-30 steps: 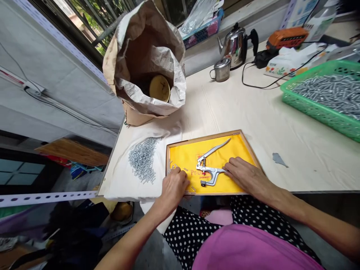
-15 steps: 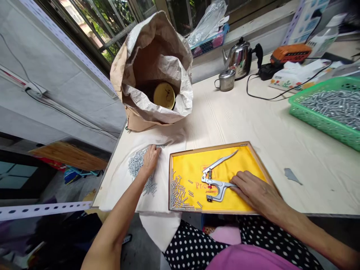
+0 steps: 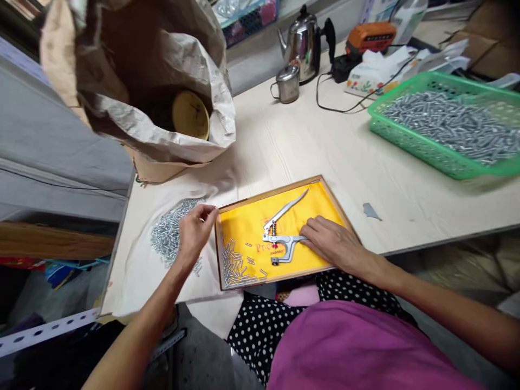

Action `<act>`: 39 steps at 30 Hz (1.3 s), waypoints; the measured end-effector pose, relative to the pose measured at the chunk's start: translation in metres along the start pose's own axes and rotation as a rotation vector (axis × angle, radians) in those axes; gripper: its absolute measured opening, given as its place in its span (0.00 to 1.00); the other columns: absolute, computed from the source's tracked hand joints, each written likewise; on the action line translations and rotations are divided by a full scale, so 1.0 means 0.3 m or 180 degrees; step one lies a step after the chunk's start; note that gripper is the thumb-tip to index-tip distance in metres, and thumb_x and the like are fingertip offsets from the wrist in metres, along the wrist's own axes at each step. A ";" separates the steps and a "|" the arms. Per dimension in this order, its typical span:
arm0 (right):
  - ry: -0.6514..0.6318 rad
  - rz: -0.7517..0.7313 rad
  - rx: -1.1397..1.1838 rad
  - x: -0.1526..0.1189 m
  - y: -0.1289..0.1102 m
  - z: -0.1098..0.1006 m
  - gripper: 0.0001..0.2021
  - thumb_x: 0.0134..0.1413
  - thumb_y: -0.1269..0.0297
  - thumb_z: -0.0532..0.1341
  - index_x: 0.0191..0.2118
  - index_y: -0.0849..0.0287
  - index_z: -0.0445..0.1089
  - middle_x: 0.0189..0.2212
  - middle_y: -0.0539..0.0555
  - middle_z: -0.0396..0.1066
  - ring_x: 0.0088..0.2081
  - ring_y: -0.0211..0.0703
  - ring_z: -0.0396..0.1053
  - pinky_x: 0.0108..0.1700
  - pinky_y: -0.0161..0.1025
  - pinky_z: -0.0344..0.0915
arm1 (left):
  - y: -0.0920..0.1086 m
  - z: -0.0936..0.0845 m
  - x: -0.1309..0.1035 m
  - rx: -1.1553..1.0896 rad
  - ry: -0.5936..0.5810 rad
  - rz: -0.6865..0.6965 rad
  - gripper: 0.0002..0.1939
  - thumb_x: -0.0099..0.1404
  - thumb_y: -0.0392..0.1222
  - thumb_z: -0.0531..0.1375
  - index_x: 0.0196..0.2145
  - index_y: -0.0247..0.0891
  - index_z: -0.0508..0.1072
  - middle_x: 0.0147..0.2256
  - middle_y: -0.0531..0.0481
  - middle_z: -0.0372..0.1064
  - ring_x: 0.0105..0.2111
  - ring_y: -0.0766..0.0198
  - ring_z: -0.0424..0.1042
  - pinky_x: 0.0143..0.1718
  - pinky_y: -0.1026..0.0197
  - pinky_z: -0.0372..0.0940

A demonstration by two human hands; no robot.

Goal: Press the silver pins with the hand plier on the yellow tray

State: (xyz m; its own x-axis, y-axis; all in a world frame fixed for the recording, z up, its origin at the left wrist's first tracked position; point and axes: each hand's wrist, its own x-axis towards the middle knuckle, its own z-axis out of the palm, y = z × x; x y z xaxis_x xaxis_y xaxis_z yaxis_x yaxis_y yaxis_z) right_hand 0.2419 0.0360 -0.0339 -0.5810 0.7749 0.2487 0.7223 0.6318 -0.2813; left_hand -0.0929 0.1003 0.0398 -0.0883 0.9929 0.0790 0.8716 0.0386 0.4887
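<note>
My left hand (image 3: pixel 195 228) is closed in a pinch at the upper left corner of a shallow tray (image 3: pixel 271 196); what its fingers hold, if anything, is too small to make out. Beside it, a pile of small silver metal pieces (image 3: pixel 166 236) lies on white cloth. My right hand (image 3: pixel 331 239) is closed around the lower handle of silver snap pliers (image 3: pixel 289 245), whose upper handle stands raised. The pliers are over the tray's yellow lining. Loose small metal rods (image 3: pixel 234 266) gather in the tray's lower left corner.
A large paper sack (image 3: pixel 152 154) with a round yellowish container (image 3: pixel 190 115) inside stands at the back left. Behind are a metal mug (image 3: pixel 287 85) and a kettle (image 3: pixel 303 46). A green basket (image 3: pixel 414 143) of metal pieces sits right, near a grey scrap (image 3: pixel 370 211).
My left hand has moved right from the pile to the tray's corner. My right hand still holds the pliers. The camera view has shifted, bringing the sack closer and more of the basket into sight.
</note>
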 end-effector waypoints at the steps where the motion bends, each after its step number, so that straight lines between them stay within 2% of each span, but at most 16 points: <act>1: -0.0004 0.0011 -0.0023 0.001 0.000 0.001 0.08 0.67 0.65 0.55 0.35 0.58 0.66 0.34 0.54 0.68 0.37 0.45 0.62 0.38 0.40 0.56 | 0.053 0.019 -0.059 -0.0487 -0.0342 -0.0226 0.12 0.61 0.48 0.61 0.34 0.36 0.77 0.32 0.48 0.75 0.29 0.63 0.69 0.32 0.61 0.63; 3: 0.0006 0.0045 -0.0049 0.001 0.001 0.003 0.07 0.67 0.65 0.56 0.35 0.59 0.67 0.34 0.54 0.68 0.37 0.45 0.61 0.38 0.40 0.55 | 0.144 0.069 -0.172 -0.1180 -0.1034 -0.0626 0.15 0.57 0.52 0.64 0.30 0.35 0.77 0.29 0.49 0.74 0.24 0.67 0.65 0.26 0.64 0.59; 4: 0.0017 0.0067 -0.0059 0.002 0.000 0.004 0.07 0.66 0.65 0.56 0.35 0.59 0.67 0.34 0.54 0.68 0.36 0.45 0.61 0.37 0.41 0.55 | 0.179 0.098 -0.218 -0.1442 -0.1229 -0.0831 0.17 0.54 0.53 0.65 0.29 0.35 0.76 0.27 0.50 0.72 0.22 0.68 0.63 0.24 0.64 0.57; 6: 0.0027 0.0087 -0.0082 0.002 0.000 0.007 0.06 0.66 0.65 0.57 0.36 0.59 0.68 0.34 0.54 0.68 0.37 0.45 0.61 0.37 0.41 0.54 | 0.225 0.154 -0.280 -0.1751 -0.1470 -0.1222 0.19 0.51 0.56 0.66 0.27 0.34 0.75 0.21 0.53 0.67 0.18 0.71 0.58 0.20 0.66 0.52; 8: 0.0033 0.0081 -0.0103 0.002 0.000 0.007 0.05 0.65 0.66 0.58 0.36 0.59 0.68 0.34 0.54 0.68 0.37 0.45 0.60 0.36 0.41 0.54 | 0.246 0.195 -0.305 -0.1827 -0.1537 -0.1489 0.22 0.48 0.58 0.67 0.26 0.34 0.75 0.17 0.56 0.63 0.17 0.72 0.54 0.18 0.66 0.47; 11: 0.0020 0.0087 -0.0074 0.001 0.001 0.007 0.05 0.65 0.66 0.58 0.37 0.59 0.68 0.34 0.54 0.68 0.37 0.45 0.60 0.36 0.41 0.53 | 0.253 0.220 -0.306 -0.1770 -0.1622 -0.1658 0.24 0.45 0.59 0.68 0.26 0.33 0.74 0.15 0.57 0.61 0.15 0.73 0.53 0.17 0.67 0.44; 21: 0.0070 0.0111 0.0043 -0.005 0.004 0.013 0.03 0.64 0.68 0.58 0.37 0.58 0.67 0.35 0.53 0.67 0.38 0.46 0.60 0.37 0.41 0.52 | 0.275 0.228 -0.300 -0.1771 -0.1720 -0.1875 0.25 0.41 0.61 0.69 0.23 0.35 0.70 0.13 0.59 0.58 0.13 0.74 0.52 0.16 0.67 0.44; 31: -0.0146 0.0100 0.0061 -0.004 0.002 -0.002 0.05 0.65 0.70 0.56 0.39 0.58 0.68 0.36 0.55 0.67 0.38 0.45 0.60 0.37 0.41 0.53 | 0.251 0.215 -0.247 -0.1516 -0.2407 -0.1776 0.25 0.42 0.61 0.70 0.20 0.36 0.69 0.13 0.57 0.59 0.13 0.74 0.52 0.16 0.66 0.43; 35: -0.0322 0.0056 0.0267 -0.008 0.013 -0.017 0.05 0.65 0.64 0.57 0.42 0.58 0.68 0.40 0.56 0.68 0.41 0.46 0.63 0.40 0.42 0.58 | 0.246 0.219 -0.239 -0.1373 -0.2506 -0.1704 0.24 0.44 0.61 0.69 0.20 0.36 0.70 0.13 0.57 0.59 0.13 0.74 0.51 0.17 0.66 0.42; 37: -0.0365 -0.0061 0.0414 0.004 0.035 -0.035 0.15 0.61 0.56 0.62 0.49 0.59 0.67 0.48 0.60 0.68 0.46 0.49 0.64 0.45 0.45 0.61 | 0.249 0.217 -0.239 -0.1332 -0.2530 -0.1679 0.24 0.45 0.61 0.68 0.20 0.36 0.70 0.13 0.57 0.59 0.13 0.73 0.52 0.17 0.66 0.42; 39: -0.0344 -0.0159 0.0384 0.033 0.068 -0.054 0.31 0.54 0.50 0.67 0.59 0.60 0.62 0.59 0.65 0.61 0.56 0.57 0.60 0.53 0.51 0.60 | 0.254 0.215 -0.239 -0.1336 -0.2550 -0.1633 0.24 0.44 0.61 0.68 0.19 0.36 0.69 0.13 0.56 0.59 0.14 0.73 0.52 0.17 0.66 0.43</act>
State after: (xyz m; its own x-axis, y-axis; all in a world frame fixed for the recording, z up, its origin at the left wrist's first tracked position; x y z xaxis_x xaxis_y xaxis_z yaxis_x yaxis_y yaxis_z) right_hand 0.2570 0.0561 -0.0220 -0.6567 0.7357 0.1658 0.6449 0.6619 -0.3820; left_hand 0.0110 0.0392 0.0154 0.0790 0.6578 -0.7490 0.5681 0.5877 0.5760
